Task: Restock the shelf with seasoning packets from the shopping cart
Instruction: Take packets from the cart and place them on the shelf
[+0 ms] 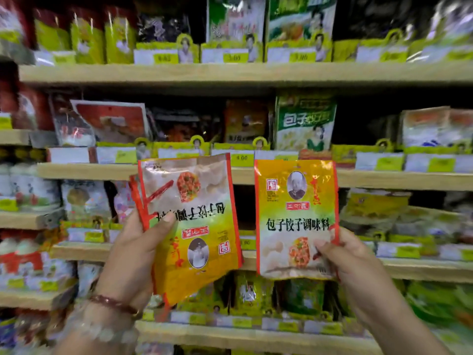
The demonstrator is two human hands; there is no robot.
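Left hand (133,254) grips a small stack of orange-yellow seasoning packets (190,221), thumb pressed flat across the front, fingers curled behind; the front packet is upside down and tilted. Right hand (350,262) pinches a single upright packet (295,216) at its lower right edge, thumb on front, other fingers hidden behind. Both are held in front of the wooden shelf (256,73) rows, the two just beside each other, not touching.

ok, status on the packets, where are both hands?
Left hand grips upside-down packets. Right hand pinches upright packet. Both in front of shelf, none placed. Nothing blocking.
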